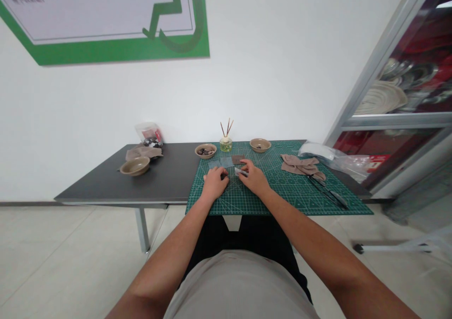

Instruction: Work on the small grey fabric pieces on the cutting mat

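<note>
Fingers of my right hand [254,180], at the centre of the frame, are pinched on a pale strip [238,171]. Its long axis runs roughly across the frame, with the free end out to the left, toward my left hand [214,183]. Those left fingers curl around a dark bit [223,176]; I cannot tell whether they clamp it. The strip is just right of it, apart, with my right hand nearer. Above lie a grey sheet [226,162] and a brown sheet [238,159].
</note>
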`<state>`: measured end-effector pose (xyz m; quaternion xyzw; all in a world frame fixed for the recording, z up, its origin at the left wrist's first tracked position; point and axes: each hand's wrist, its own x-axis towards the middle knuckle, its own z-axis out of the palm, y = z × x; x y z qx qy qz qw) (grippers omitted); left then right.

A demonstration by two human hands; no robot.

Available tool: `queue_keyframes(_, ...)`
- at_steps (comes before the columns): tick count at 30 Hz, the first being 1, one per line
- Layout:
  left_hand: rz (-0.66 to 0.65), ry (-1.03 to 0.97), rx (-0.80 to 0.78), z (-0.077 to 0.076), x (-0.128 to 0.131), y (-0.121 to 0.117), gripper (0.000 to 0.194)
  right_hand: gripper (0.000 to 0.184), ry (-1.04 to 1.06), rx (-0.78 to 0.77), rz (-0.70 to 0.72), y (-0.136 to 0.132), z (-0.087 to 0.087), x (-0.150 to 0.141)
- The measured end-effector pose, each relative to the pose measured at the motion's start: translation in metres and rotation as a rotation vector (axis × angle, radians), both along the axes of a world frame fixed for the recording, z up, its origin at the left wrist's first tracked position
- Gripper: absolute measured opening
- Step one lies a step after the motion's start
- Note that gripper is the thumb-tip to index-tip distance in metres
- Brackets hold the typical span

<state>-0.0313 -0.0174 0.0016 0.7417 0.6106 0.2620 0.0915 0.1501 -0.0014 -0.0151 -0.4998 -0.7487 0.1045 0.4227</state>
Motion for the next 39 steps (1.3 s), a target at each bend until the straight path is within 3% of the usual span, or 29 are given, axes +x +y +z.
queue_keyframes(14,-0.001,-0.003,0.001,0.0012,0.0008,-0.0010,0.013,0.049,0.067,0.029,0.043,0.0000,0.0001,0.0010)
queue_keyframes(28,-0.001,-0.036,0.007,0.0009,0.0012,0.0000,0.012,0.035,0.083,0.010,0.050,0.0002,-0.0009,0.0022)
queue_keyframes(39,-0.067,-0.241,0.061,-0.0023,-0.0034,0.0051,0.010,0.026,0.098,-0.003,-0.010,0.0011,0.0013,0.0025)
